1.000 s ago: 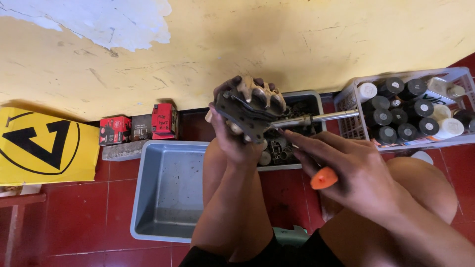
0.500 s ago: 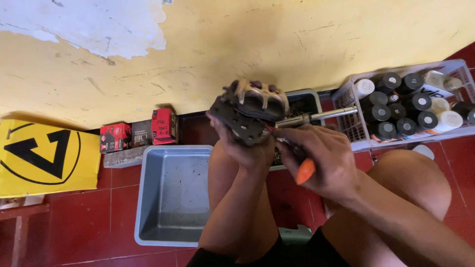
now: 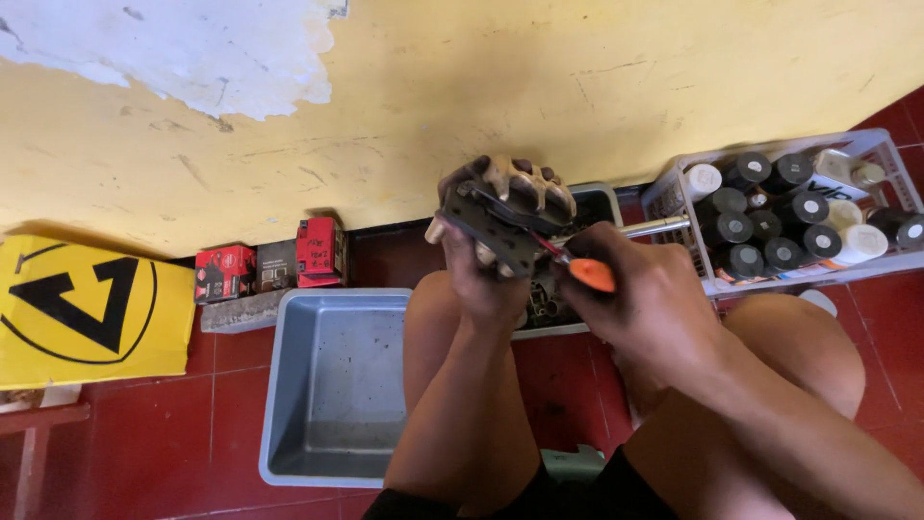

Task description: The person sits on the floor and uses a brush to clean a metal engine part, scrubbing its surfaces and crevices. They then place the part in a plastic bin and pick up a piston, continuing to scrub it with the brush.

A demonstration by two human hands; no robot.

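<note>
Nearest the camera are the person's bare knees, with the forearms rising between them. The right hand [image 3: 647, 306] is closed around the orange handle of a screwdriver [image 3: 589, 274]; only the handle's end shows past the fist. The shaft runs up and to the left from that grip, so the tool's long axis points from the right hand toward the part [image 3: 500, 229], and its tip is hidden where it meets the part's dark plate. The left hand [image 3: 486, 279] grips the part from below, fingers wrapped up over its top edge, holding it up above the knees, clear of the floor. The two hands are touching or nearly so; the left carries the part, the right works at its right-hand side.

Below them, on the red tiled floor, a grey tub [image 3: 332, 385] sits left of the knees. Farther off, along the wall's foot: a yellow sign [image 3: 87, 308], small red boxes [image 3: 274, 265], and a white crate [image 3: 866, 149] of dark-capped cans.
</note>
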